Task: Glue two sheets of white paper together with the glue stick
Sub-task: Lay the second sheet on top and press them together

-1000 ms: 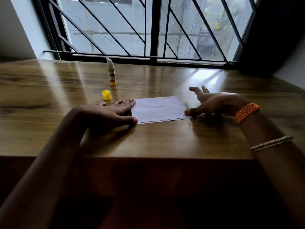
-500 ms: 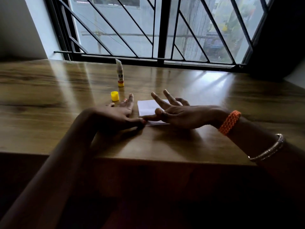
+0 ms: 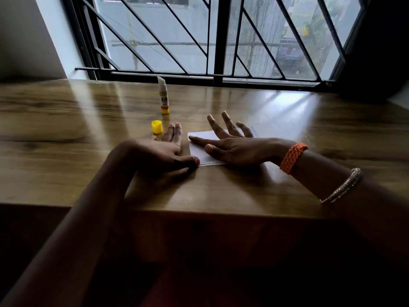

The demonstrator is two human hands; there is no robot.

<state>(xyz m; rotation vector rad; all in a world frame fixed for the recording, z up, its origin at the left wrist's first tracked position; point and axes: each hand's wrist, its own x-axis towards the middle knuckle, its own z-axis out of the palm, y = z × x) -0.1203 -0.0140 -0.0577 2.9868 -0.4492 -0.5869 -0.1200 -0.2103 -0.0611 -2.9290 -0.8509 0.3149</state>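
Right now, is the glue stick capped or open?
Open. The glue stick stands upright with its white glue tip bare, and its yellow cap sits apart on the table.

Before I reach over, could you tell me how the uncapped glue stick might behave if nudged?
The glue stick stands upright, tall on a narrow base, so it would probably tip. Being round, it would then likely roll on the glossy table.

The paper (image 3: 200, 149) is white. The glue stick (image 3: 163, 96) has a white body with a yellow base, a red band and dark lettering; its cap (image 3: 157, 126) is plain yellow. The bench (image 3: 66, 134) is brown with darker wood-grain streaks. An orange braided band (image 3: 293, 158) and a silver bangle (image 3: 342, 187) show. The window bars (image 3: 218, 38) are black, set in diagonal lines.
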